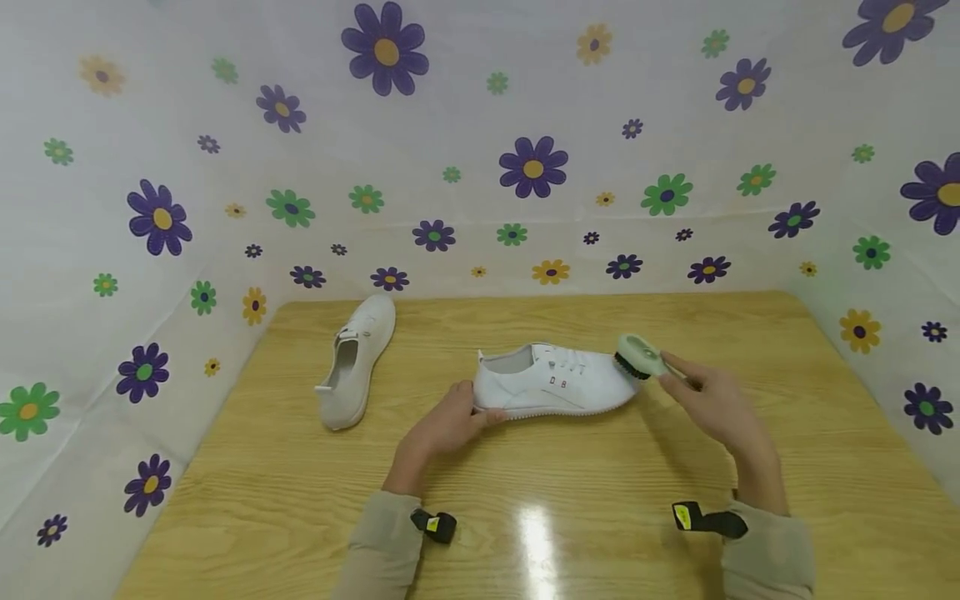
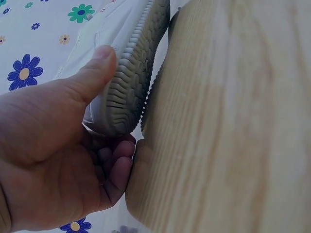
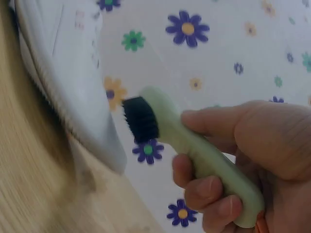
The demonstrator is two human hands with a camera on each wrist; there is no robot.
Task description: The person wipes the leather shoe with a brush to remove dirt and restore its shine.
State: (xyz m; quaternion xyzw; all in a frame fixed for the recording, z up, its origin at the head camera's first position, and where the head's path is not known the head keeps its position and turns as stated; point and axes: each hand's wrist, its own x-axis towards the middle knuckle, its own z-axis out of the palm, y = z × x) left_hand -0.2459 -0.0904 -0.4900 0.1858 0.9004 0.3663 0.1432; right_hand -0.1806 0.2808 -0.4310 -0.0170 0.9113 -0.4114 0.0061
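Note:
A white lace-up shoe (image 1: 525, 390) lies with its toe to the right, its heel gripped by my left hand (image 1: 450, 421). In the left wrist view the thumb presses the shoe's side above the ridged sole (image 2: 129, 92), and the other fingers curl under the heel. The sole is tilted off the table there. My right hand (image 1: 712, 404) holds a pale green brush (image 3: 209, 160) by its handle. The brush's black bristles (image 3: 140, 119) face the shoe's toe; in the right wrist view a small gap shows between them.
A second white shoe (image 1: 360, 367) stands on the wooden table (image 1: 247, 500) to the left, toe pointing away. A white flower-patterned cloth (image 1: 465, 125) hangs behind the table and along both sides.

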